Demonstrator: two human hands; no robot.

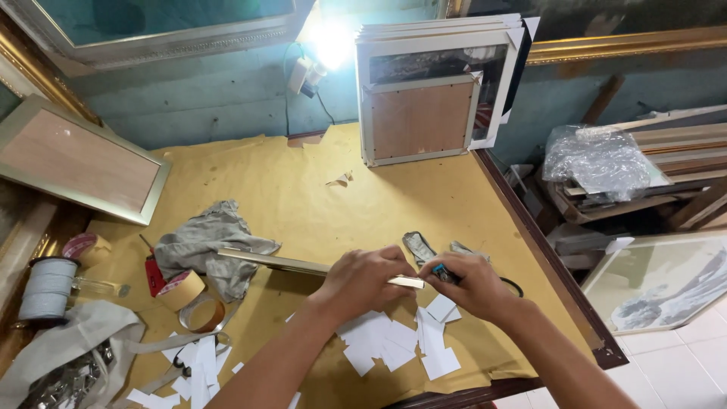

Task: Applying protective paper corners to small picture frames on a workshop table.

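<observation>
- At table centre, near the front edge, we see both hands working on one long pale-gold frame strip lying flat on the yellow-brown paper sheet that covers the table.
- Left hand: clenched down over the strip near its right end, pinning it to the table.
- Right hand: grasping a small dark tool w/ blue part, its tip at the strip's end, approx. touching; exact contact pt hidden by fingers.
- Judgement, doing the step well: keep the strip pressed flat so it can't pivot, hold left fingers clear of the tool tip, work w/ short controlled strokes; the far end of the strip rests loose by the grey cloth, so it could swing.
- White paper offcuts lie just below the hands; more at the lower left.
- Rolls, no readable labels: brown tape roll left of the cloth, pinkish tape roll further left, spool of white cord at the left edge.
- Back of table: stack of white frames leaning on the wall, brown backing board to the front.
- Right, off the table: clear plastic wrap bundle on stacked wood mouldings.
</observation>
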